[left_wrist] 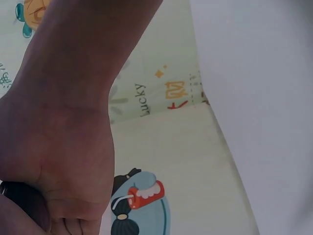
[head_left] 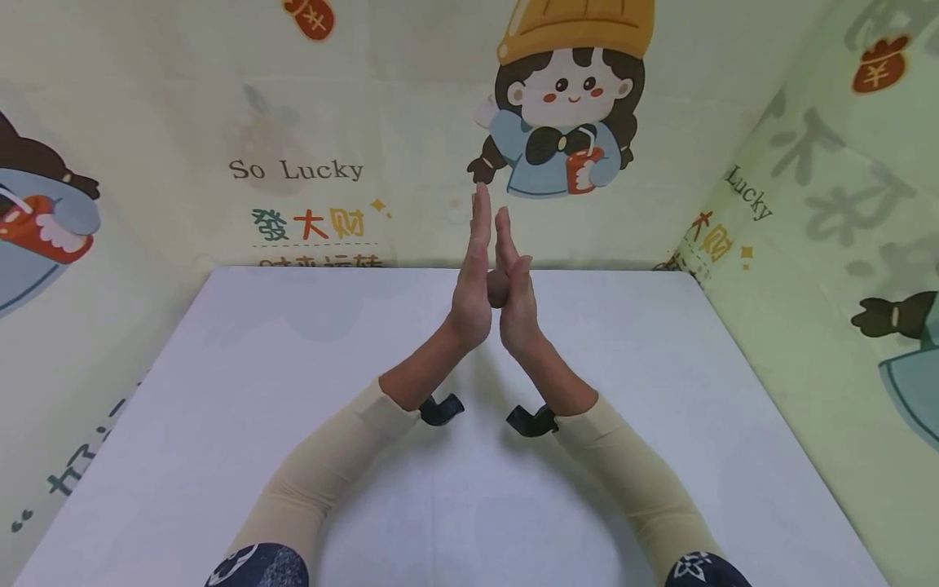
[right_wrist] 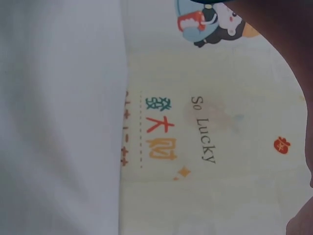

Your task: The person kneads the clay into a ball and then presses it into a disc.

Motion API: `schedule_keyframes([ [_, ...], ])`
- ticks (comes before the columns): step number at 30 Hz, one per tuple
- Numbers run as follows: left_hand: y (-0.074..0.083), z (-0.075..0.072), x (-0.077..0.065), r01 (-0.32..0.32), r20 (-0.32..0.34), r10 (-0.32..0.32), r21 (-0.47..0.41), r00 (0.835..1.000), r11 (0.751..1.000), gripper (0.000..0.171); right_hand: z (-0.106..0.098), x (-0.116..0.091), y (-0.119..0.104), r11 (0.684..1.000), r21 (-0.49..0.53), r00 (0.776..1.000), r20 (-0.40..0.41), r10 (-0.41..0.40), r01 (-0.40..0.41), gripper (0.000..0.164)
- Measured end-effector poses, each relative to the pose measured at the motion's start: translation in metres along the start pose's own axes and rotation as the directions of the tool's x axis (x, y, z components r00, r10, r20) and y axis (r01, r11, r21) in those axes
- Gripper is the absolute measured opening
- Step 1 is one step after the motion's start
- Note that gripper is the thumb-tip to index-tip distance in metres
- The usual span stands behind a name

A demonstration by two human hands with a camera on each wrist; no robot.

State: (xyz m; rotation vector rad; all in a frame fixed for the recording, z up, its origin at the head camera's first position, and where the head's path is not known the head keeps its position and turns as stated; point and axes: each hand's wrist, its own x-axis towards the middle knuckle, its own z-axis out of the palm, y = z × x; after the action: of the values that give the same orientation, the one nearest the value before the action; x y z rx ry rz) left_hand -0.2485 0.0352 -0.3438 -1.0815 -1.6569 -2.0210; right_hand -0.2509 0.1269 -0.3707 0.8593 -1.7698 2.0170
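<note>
A small round brown ball (head_left: 497, 289) sits between the two palms in the head view, above the far part of the table. My left hand (head_left: 473, 289) is upright with straight fingers, its palm against the ball's left side. Facing it, my right hand (head_left: 520, 302) also points upward, fingers extended, and presses from the right. The left fingertips reach a little higher than the right ones. In the left wrist view the ball (left_wrist: 25, 201) looks dark and is partly covered by the hands. The right wrist view shows only edges of skin, with the ball hidden.
A white table (head_left: 352, 342) lies under the arms. Pale printed cloth walls (head_left: 425, 98) with cartoon figures and lettering stand behind it and at both sides. A black strap (head_left: 441, 410) sticks out at the left cuff, another black strap (head_left: 532, 421) at the right.
</note>
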Motion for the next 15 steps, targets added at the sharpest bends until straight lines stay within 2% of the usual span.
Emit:
schedule_keyframes([
  [9, -0.004, -0.010, 0.015, 0.026, -0.020, -0.027, -0.055, 0.999, 0.998, 0.072, 0.010, -0.002, -0.001, 0.996, -0.059, 0.998, 0.012, -0.069, 0.070, 0.100],
  [15, -0.008, -0.015, 0.019, 0.082, -0.045, -0.086, -0.082, 0.995, 0.993, 0.069, 0.014, -0.006, -0.002, 0.989, -0.124, 0.997, 0.034, -0.075, 0.079, 0.091],
])
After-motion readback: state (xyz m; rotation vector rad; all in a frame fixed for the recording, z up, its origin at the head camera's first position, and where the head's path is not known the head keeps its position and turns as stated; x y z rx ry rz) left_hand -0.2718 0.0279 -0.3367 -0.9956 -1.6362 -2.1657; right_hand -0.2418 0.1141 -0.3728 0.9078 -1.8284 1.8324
